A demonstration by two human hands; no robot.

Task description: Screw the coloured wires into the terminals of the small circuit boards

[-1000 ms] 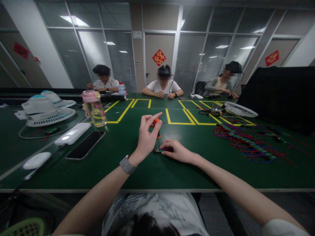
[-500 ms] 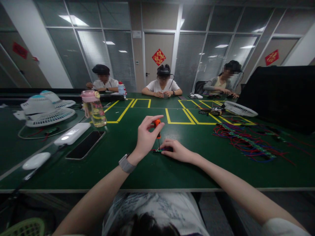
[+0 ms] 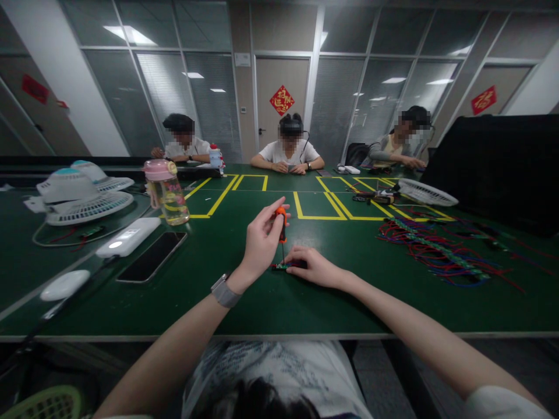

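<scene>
My left hand (image 3: 263, 235) is closed around the handle of an orange and black screwdriver (image 3: 283, 227), which stands nearly upright. Its thin shaft runs down to a small green circuit board (image 3: 280, 267) lying on the green table (image 3: 244, 317). With its fingers bent, my right hand (image 3: 312, 266) grips the right end of that board against the tabletop. The fingers cover much of the board, and the exact spot where the screwdriver tip meets it is too small to tell.
To the left are a phone (image 3: 152, 257), a white power bank (image 3: 128, 237), a pink-lidded bottle (image 3: 166, 192) and white fans (image 3: 87, 195). On the right lies a row of wired circuit boards (image 3: 437, 250) near a black screen (image 3: 498, 174). Several people sit across the table.
The fingers of my left hand have shifted around the screwdriver handle, now straighter and turned. My right hand and the board stay in place. The person at the far right has moved an arm.
</scene>
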